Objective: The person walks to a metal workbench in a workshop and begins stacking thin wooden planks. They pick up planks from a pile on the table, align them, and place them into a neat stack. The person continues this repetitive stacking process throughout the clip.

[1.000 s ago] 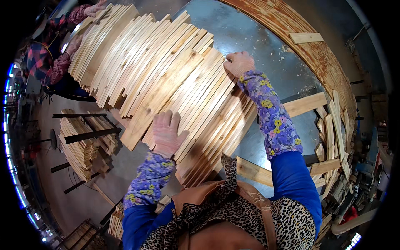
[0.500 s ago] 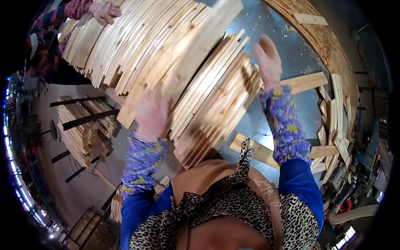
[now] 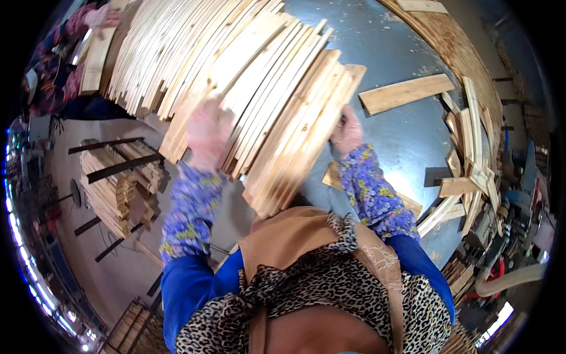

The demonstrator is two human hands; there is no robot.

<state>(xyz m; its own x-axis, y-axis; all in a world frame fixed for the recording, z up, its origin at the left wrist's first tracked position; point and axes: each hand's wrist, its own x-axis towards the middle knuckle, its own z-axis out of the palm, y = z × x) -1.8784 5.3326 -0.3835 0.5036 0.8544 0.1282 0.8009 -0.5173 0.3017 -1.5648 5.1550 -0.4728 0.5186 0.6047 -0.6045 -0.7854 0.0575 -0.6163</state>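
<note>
A long row of pale wooden boards (image 3: 183, 53), standing closely side by side on edge, fills the upper left of the grey metal table. My left hand (image 3: 207, 133) is on the near ends of that row; its fingers are smeared by motion. To the right leans a smaller bunch of wooden boards (image 3: 303, 127), its near ends blurred. My right hand (image 3: 348, 131) is curled against the outer right side of this bunch, some fingers hidden by it. Purple flowered sleeve covers run up both my forearms.
A loose board (image 3: 407, 94) lies on the metal table (image 3: 383, 141) to the right. Beyond it are jumbled offcuts (image 3: 471, 141) by a curved wood-panel edge (image 3: 466, 53). A co-worker's hand (image 3: 101, 17) is at the far left. Stacked boards (image 3: 109, 189) rest on a dark rack below.
The raised board near my left hand has come down into the row. My right hand has moved down and left to the bunch's side. The co-worker's hand has moved left.
</note>
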